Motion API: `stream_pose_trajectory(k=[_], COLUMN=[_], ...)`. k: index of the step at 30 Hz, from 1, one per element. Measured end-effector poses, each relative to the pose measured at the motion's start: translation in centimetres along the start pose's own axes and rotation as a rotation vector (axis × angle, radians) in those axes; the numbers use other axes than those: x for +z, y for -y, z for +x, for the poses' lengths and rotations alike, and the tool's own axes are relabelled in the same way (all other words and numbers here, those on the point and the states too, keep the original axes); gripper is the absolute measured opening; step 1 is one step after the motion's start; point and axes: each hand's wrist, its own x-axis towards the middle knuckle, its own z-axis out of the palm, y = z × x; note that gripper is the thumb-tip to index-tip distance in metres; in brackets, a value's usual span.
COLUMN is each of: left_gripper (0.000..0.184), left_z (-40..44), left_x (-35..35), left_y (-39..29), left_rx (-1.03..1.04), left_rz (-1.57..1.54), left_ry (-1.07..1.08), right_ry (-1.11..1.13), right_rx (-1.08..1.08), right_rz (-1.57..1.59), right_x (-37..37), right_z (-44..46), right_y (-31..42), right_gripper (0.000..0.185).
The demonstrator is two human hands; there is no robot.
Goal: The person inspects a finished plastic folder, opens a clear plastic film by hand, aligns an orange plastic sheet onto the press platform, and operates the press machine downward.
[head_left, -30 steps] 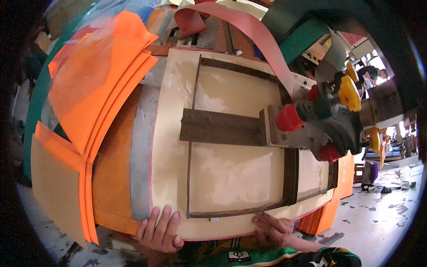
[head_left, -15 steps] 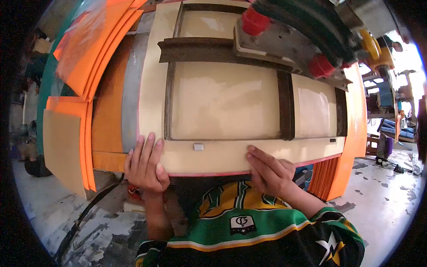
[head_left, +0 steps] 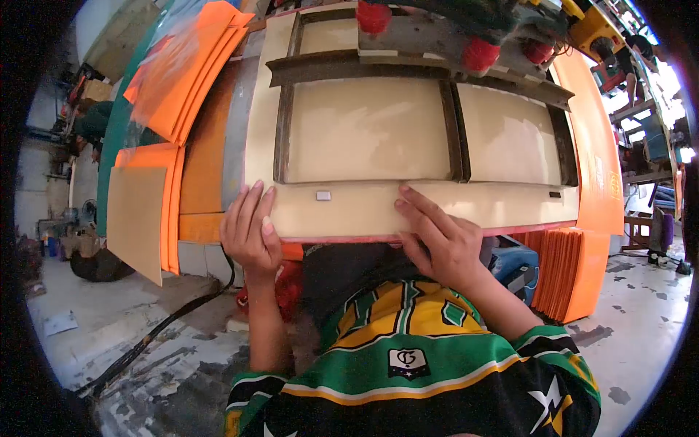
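A large cream board point(head_left: 364, 207) with a pink edge lies in front of me, under a dark metal frame point(head_left: 453, 131). My left hand point(head_left: 251, 229) rests on the board's near left corner, fingers laid flat on its surface. Near the middle of the front edge, my right hand point(head_left: 443, 237) lies with its fingers extended on the board and its thumb at the edge. Between the hands, a small light tab point(head_left: 323, 196) sits on the board. A small dark piece point(head_left: 555, 194) is near the right end.
Folded orange sheets point(head_left: 186, 80) stand at the left beside a tan card point(head_left: 136, 215). An orange stack point(head_left: 571, 273) is at the lower right. Above the frame hangs machinery with red knobs point(head_left: 480, 54). A black cable point(head_left: 156, 331) crosses the floor.
The view has shifted, so the frame and machinery appear higher and more of my shirt and the floor shows. Both hands remain on the board's front edge.
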Motion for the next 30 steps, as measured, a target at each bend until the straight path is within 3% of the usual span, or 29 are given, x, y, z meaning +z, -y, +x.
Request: stream_pose_trajectory(k=[8,14,30], left_gripper=[0.048,0.046,0.043], left_z=[-0.1,-0.3,0.0], left_x=[0.3,0.4,0.4], left_y=[-0.6,-0.3,-0.8], left_rx=[0.003,0.003,0.020], left_rz=[-0.053,-0.044,-0.072], left_ry=[-0.041,-0.058,-0.085], right_ry=[-0.024,-0.173,-0.163], right_rx=[0.017,-0.053,-0.013], right_rz=[-0.060,-0.084,-0.075], right_x=[0.2,1.4,1.6], right_z=[-0.8,-1.1,-1.6], right_y=[0.0,-0.9,-0.4], right_gripper=[0.036,0.031,0.032])
